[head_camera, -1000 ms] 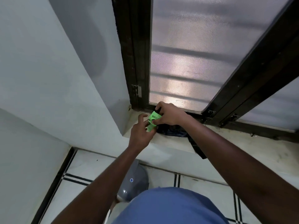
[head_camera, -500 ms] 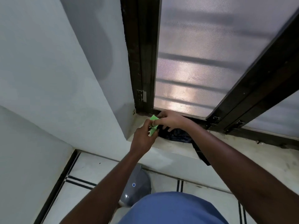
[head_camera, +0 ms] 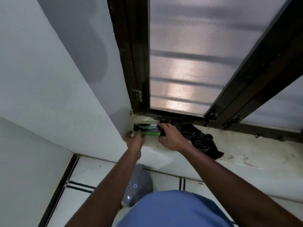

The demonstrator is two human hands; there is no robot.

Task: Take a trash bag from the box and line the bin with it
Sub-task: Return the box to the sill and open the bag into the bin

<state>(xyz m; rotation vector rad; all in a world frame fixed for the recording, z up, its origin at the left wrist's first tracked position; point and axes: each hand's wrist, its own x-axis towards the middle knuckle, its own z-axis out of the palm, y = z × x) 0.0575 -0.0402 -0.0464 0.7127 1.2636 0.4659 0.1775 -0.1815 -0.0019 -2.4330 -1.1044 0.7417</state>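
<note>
The box [head_camera: 147, 129], black on top with a green front, lies flat on the stained window sill [head_camera: 246, 149], tight in the corner against the white wall [head_camera: 49, 79]. The left hand [head_camera: 135, 140] grips its near left end, fingers curled on the green face. The right hand [head_camera: 172, 138] holds the right end, fingers wrapped over the open flap. A crumpled black trash bag [head_camera: 201, 140] lies on the sill just right of that hand. The grey bin [head_camera: 139, 187] stands on the tiled floor [head_camera: 91, 171] below the sill, partly hidden by the left forearm.
</note>
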